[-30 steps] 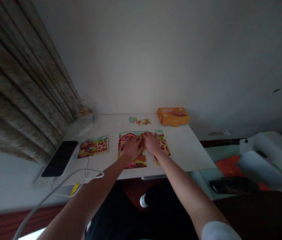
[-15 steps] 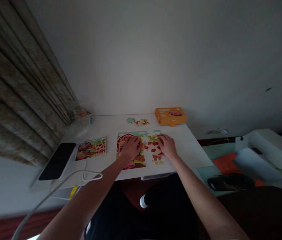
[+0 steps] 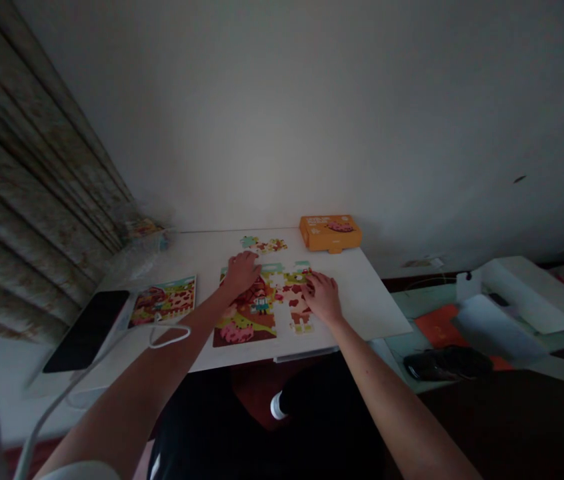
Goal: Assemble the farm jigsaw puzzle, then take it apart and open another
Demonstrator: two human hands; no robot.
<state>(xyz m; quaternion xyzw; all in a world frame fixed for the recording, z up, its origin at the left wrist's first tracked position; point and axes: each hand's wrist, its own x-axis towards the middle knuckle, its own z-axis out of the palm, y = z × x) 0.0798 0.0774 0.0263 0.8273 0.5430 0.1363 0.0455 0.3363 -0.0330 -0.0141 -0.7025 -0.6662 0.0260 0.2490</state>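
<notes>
Left hand (image 3: 242, 272) moved up, right hand (image 3: 323, 298) flat

Left hand (image 3: 240, 271) and right hand (image 3: 323, 298) flat on puzzle (image 3: 257, 310).

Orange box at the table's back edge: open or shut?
Shut. The orange box lies flat, lid down, no contents showing.

No lettering can be read. The orange box (image 3: 330, 233) at one o'clock on the surface (image 3: 362, 307) bears pale print on its lid, too small and blurred to make out. The puzzle (image 3: 247, 321) at the middle and the picture card (image 3: 163, 301) at nine o'clock show only drawn scenes.
</notes>
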